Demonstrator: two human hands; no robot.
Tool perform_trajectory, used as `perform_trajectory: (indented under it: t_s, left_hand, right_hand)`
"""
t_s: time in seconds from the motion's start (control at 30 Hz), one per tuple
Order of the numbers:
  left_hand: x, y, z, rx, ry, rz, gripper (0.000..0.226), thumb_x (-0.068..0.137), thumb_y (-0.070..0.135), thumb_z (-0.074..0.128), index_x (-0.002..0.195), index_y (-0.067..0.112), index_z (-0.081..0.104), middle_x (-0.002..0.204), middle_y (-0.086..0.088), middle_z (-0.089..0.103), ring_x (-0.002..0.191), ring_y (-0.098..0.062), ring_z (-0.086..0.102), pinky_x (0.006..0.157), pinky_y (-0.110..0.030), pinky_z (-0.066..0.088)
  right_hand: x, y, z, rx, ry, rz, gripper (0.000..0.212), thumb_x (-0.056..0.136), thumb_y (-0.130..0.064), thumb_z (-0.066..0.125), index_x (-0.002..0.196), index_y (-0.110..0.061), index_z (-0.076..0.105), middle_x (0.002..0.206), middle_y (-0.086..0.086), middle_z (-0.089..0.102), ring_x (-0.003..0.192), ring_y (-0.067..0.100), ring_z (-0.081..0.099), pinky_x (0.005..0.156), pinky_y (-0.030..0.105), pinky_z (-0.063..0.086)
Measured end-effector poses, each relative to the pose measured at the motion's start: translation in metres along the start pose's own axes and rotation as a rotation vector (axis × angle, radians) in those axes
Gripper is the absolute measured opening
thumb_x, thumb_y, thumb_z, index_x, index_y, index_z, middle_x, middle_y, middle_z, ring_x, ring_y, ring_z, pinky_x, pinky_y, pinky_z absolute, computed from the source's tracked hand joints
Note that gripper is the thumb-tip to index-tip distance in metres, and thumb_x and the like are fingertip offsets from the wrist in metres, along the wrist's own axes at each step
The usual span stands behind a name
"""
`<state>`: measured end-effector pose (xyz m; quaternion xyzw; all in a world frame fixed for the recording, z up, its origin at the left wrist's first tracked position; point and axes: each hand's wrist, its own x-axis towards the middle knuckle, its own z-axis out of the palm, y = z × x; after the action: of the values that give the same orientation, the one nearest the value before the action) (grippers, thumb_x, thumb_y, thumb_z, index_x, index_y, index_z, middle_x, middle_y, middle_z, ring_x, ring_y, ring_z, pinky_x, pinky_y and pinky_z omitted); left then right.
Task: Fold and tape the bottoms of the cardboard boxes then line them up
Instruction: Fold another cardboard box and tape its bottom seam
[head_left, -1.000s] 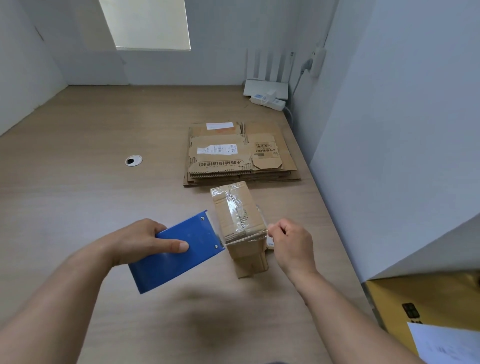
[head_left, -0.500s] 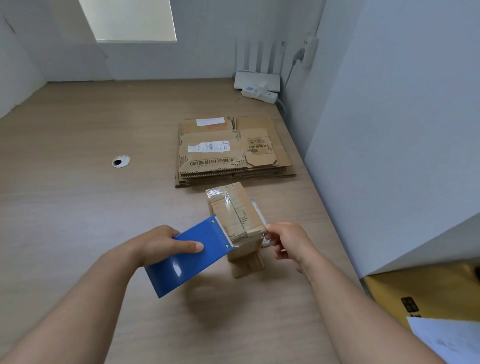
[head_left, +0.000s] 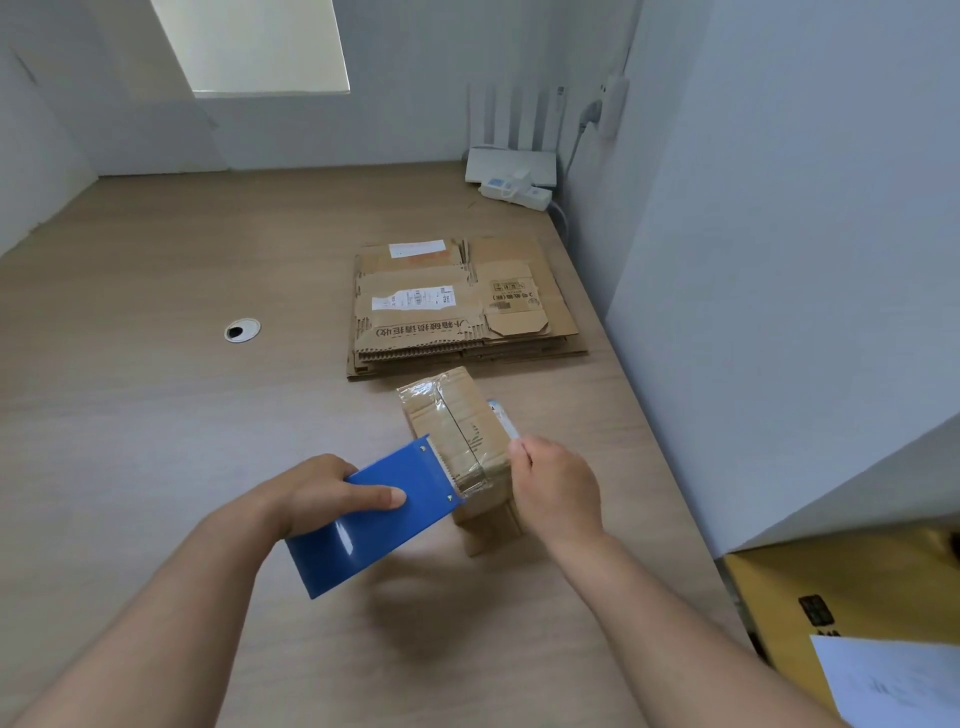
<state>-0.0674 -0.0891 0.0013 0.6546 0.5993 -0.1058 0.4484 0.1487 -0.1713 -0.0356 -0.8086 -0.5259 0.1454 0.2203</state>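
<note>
Left hand (head_left: 322, 493) is gripping the blue tape dispenser (head_left: 374, 525), fingers curling round its far side and thumb lying flat along its face. It is holding the toothed edge against the near left edge of the small cardboard box (head_left: 462, 436). Right hand (head_left: 556, 488) is pinching the box's upper right edge with curled fingers.

The box is standing on the table (head_left: 156, 415) between the two hands, its long axis running from 11 o'clock to 5 o'clock. Clear tape (head_left: 470, 475) is running along its upturned face and wrapping over both ends.

A stack of flattened boxes (head_left: 462, 306) is lying just beyond it at 12 o'clock. A cable grommet (head_left: 242, 330) is sitting at 10 o'clock, and a router (head_left: 511, 163) and power strip (head_left: 514, 192) are sitting far off at 1 o'clock. A yellow box (head_left: 857, 597) is sitting at 4 o'clock.

Both forearms are reaching in from 6 o'clock, converging on the box.
</note>
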Motion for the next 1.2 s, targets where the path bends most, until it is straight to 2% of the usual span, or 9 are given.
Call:
perform_trajectory:
  t_s: [0.1,0.2,0.53,0.73,0.83,0.9,1.0,1.1,1.2]
  left_hand:
    - [-0.002,0.003,0.002,-0.002,0.010,0.009,0.064,0.049,0.067,0.061,0.090,0.019,0.066,0.091,0.000,0.067,0.087,-0.019,0.063,0.079,-0.032,0.043]
    - [-0.005,0.005,0.005,-0.016,0.031,0.008,0.061,0.049,0.067,0.060,0.087,0.019,0.064,0.090,0.000,0.065,0.085,-0.017,0.062,0.073,-0.029,0.041]
    - [-0.017,0.003,0.014,-0.069,0.059,0.009,0.061,0.051,0.068,0.057,0.087,0.019,0.062,0.090,0.001,0.065,0.083,-0.017,0.062,0.069,-0.027,0.040]
    - [-0.042,-0.020,-0.006,-0.062,0.062,-0.042,0.061,0.051,0.067,0.065,0.084,0.016,0.070,0.080,0.000,0.072,0.073,-0.017,0.067,0.065,-0.027,0.044]
    - [-0.045,-0.020,-0.005,0.042,0.109,-0.098,0.053,0.067,0.067,0.070,0.080,0.016,0.067,0.079,0.000,0.069,0.073,-0.016,0.065,0.062,-0.026,0.041]
    - [-0.036,-0.010,0.006,0.190,0.174,-0.133,0.050,0.076,0.067,0.062,0.079,0.017,0.061,0.082,0.001,0.064,0.077,-0.016,0.061,0.062,-0.028,0.039]
    - [-0.026,0.014,0.027,0.345,0.305,-0.176,0.047,0.079,0.067,0.054,0.075,0.020,0.050,0.078,0.004,0.055,0.077,-0.018,0.057,0.063,-0.028,0.039]
    - [-0.020,0.032,0.033,0.463,0.408,-0.179,0.041,0.080,0.063,0.052,0.083,0.022,0.050,0.082,0.003,0.053,0.080,-0.020,0.054,0.066,-0.028,0.040]
    - [-0.016,0.048,0.025,0.612,0.508,-0.151,0.030,0.085,0.051,0.050,0.086,0.021,0.050,0.072,0.004,0.047,0.078,-0.020,0.052,0.065,-0.027,0.039]
  right_hand:
    - [0.010,-0.006,-0.013,-0.284,-0.064,-0.029,0.048,0.100,-0.044,0.029,0.109,-0.018,0.068,0.111,0.006,0.065,0.109,0.028,0.048,0.085,0.035,0.036]
    - [0.021,-0.005,-0.010,-0.388,-0.120,-0.044,0.055,0.096,-0.056,0.030,0.110,-0.018,0.068,0.117,0.003,0.060,0.115,0.025,0.042,0.092,0.038,0.032]
    - [0.025,0.011,0.010,0.017,-0.253,0.160,0.050,0.099,-0.049,0.031,0.107,-0.013,0.064,0.112,0.010,0.064,0.109,0.031,0.054,0.089,0.038,0.041]
    - [0.026,0.014,0.014,0.112,-0.233,0.129,0.046,0.100,-0.042,0.037,0.101,-0.005,0.064,0.106,0.016,0.064,0.100,0.034,0.057,0.071,0.032,0.035]
    - [0.030,0.016,0.015,0.115,-0.233,0.126,0.046,0.100,-0.042,0.038,0.101,-0.005,0.064,0.106,0.015,0.064,0.099,0.033,0.056,0.070,0.030,0.033]
    - [0.031,0.016,0.016,0.117,-0.233,0.122,0.045,0.100,-0.043,0.038,0.098,-0.006,0.064,0.103,0.014,0.065,0.096,0.031,0.056,0.068,0.030,0.033]
    - [0.029,0.017,0.017,0.111,-0.231,0.127,0.046,0.099,-0.045,0.038,0.098,-0.008,0.064,0.102,0.013,0.065,0.096,0.032,0.057,0.069,0.031,0.035]
    - [0.028,0.015,0.016,0.104,-0.234,0.155,0.046,0.098,-0.047,0.037,0.097,-0.009,0.063,0.103,0.011,0.064,0.098,0.032,0.057,0.071,0.033,0.039]
    - [0.027,0.009,0.016,0.075,-0.235,0.175,0.049,0.097,-0.051,0.035,0.097,-0.011,0.063,0.102,0.009,0.065,0.097,0.031,0.058,0.073,0.034,0.042]
